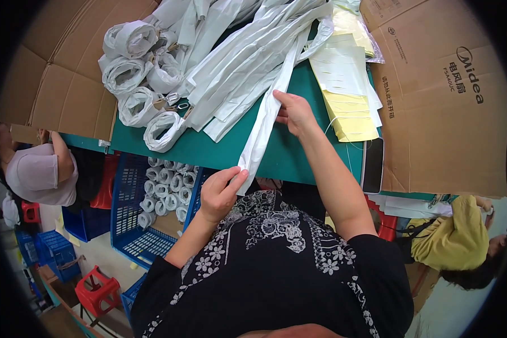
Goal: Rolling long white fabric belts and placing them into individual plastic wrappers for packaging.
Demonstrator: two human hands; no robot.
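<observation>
A long white folded strip (261, 135), like thin sheet or bag material, runs from the pile on the table down toward me. Its near end is pinched between the thumb and fingers of my left hand (217, 197). Farther up, my right hand (296, 115) grips the same strip at its right side. To the left of it, many flat white strips (231, 84) lie heaped on the green tabletop (208, 152). Several coiled white rolls (134, 106) are stacked at the heap's left, some with metal clips near them.
Yellow and white paper sheets (349, 115) with thin string lie right of the strips. Cardboard (439, 96) stands on both sides. Below the table's left edge, a blue crate (121, 217) holds small white rolls (164, 191). Red stools (97, 292) and two other people are nearby.
</observation>
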